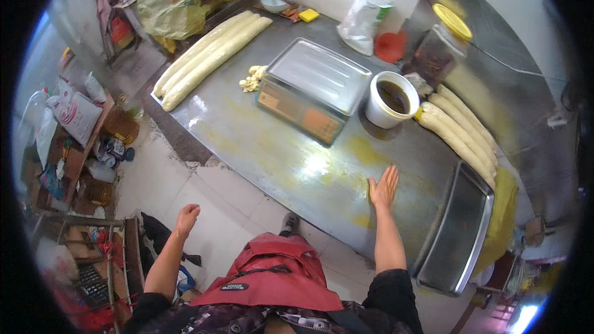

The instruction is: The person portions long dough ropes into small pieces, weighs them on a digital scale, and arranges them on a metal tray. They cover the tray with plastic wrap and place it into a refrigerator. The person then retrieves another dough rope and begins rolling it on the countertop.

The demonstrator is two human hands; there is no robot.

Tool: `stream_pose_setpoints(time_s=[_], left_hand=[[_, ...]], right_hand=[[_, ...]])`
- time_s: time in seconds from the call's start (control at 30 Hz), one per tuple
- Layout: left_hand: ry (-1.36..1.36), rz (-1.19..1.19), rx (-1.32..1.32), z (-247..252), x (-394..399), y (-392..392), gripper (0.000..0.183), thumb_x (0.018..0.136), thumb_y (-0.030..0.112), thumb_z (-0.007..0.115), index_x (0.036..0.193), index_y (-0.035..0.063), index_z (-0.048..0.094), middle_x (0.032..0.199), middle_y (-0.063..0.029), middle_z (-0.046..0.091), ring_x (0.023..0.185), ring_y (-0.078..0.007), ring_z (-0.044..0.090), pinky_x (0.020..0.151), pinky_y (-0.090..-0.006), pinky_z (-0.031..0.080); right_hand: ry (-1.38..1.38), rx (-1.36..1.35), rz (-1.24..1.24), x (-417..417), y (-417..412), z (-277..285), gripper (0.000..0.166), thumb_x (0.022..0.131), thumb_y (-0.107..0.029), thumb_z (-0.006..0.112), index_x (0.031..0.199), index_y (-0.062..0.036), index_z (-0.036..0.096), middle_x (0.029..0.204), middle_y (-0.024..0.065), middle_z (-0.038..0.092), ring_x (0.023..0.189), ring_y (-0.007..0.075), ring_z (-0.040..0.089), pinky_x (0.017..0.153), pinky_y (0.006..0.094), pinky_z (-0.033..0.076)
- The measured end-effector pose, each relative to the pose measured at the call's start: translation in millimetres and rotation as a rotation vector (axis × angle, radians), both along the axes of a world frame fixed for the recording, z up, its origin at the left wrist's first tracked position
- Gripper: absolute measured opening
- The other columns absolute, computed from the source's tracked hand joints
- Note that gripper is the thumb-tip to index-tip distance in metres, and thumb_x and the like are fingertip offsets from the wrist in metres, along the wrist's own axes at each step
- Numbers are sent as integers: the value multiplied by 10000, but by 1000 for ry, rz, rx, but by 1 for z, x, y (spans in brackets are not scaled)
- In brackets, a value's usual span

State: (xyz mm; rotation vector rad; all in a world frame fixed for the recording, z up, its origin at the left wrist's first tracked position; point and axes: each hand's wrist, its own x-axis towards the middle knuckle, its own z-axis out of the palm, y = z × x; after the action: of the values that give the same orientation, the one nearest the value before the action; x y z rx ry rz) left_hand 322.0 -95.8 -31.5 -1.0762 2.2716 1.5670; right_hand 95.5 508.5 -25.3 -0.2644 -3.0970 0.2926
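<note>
My right hand [384, 187] lies palm down, or just above, the oily metal table [287, 171], its fingers extended and nothing visible in it. Over the floor, left of the table, my left hand [187, 219] hangs with curled fingers; no held object shows. Ahead stands a digital scale [320, 74] with a metal pan. Beside it is a white tub [392, 102] of dark liquid. Long dough rolls [211, 60] lie at the table's far left, and more dough rolls [459, 134] at the right. Small dough scraps [250, 82] sit left of the scale.
An empty metal tray [457, 232] rests at the table's right edge. Behind stand a yellow-lidded jar [441, 46], a red cup [390, 46] and a white plastic bag [364, 21]. A bowl [274, 3] is at the back. Cluttered shelves [88, 148] stand at the left.
</note>
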Motion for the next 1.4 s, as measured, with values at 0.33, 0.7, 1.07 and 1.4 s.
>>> stream_pose_setpoints(time_s=[0.33,0.7,1.07,1.4], left_hand=[[-94,55,-95,23,-7,-44,352,857,211,597,1135,-6,588,1027,-136,650,987,-203,595,861,-324,463],[444,-2,-822,17,-277,-173,658,766,155,679,1332,28,368,1364,-223,347,1252,-380,340,1039,-452,286],[596,-78,-899,4,-338,-203,650,670,304,776,1203,46,507,1265,-192,438,1151,-378,401,972,-495,325],[646,-135,-931,2,-341,-206,578,627,285,784,1102,58,547,1141,-140,502,1046,-338,451,885,-495,370]], right_hand=[[-35,14,648,-21,-179,21,813,820,-445,571,1385,60,277,1490,210,191,1397,327,137,1147,436,94],[-45,-164,977,-146,-516,7,801,858,-433,531,1414,47,213,1509,196,124,1411,309,83,1150,427,64],[480,-238,526,-386,-667,-11,702,870,-297,518,1398,64,230,1469,236,217,1372,401,161,1127,518,61],[154,-148,335,-658,-561,5,571,817,-343,546,1320,-85,467,1380,236,380,1282,384,330,1076,436,256]])
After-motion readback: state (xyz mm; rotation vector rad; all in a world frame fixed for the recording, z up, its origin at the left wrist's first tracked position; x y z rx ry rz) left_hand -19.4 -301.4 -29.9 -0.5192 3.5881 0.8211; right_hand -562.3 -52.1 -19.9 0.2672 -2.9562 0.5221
